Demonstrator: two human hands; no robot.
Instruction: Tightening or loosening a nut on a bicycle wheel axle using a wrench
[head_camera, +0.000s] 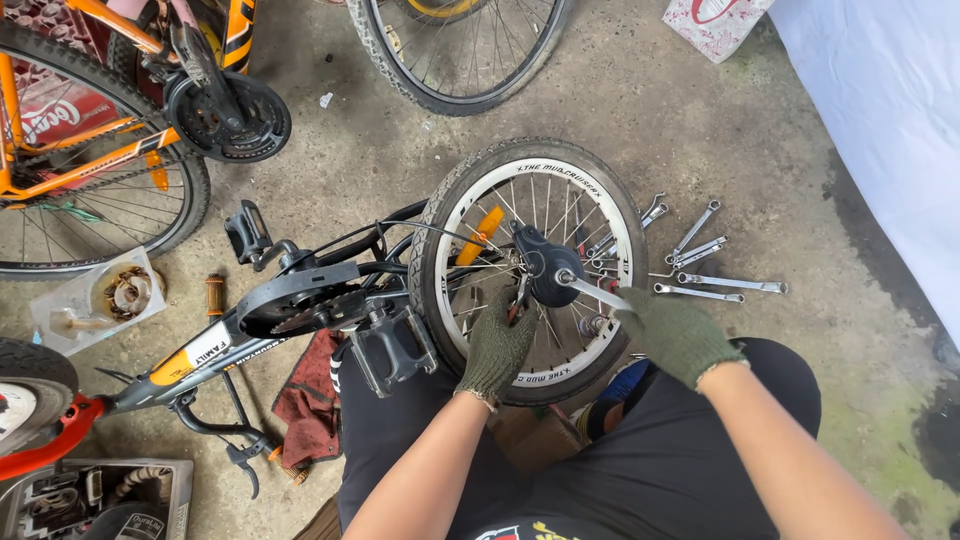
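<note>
A small bicycle lies on its side on the concrete floor, its rear wheel (470, 200) with a black tyre and white lettering in front of me. My left hand (497, 345), in a green knit glove, rests against the spokes by the hub (545, 268). My right hand (677, 333), also gloved, grips the handle of a silver wrench (592, 289) whose head sits on the axle nut. A black chain guard (300, 297) and a pedal (392, 347) lie left of the wheel.
Several loose wrenches (705, 262) lie on the floor right of the wheel. An orange bicycle (95, 150) stands at upper left, another wheel (462, 50) at top. A red rag (310, 400) lies below the frame, a toolbox (90, 500) at bottom left, a white sheet (890, 120) at right.
</note>
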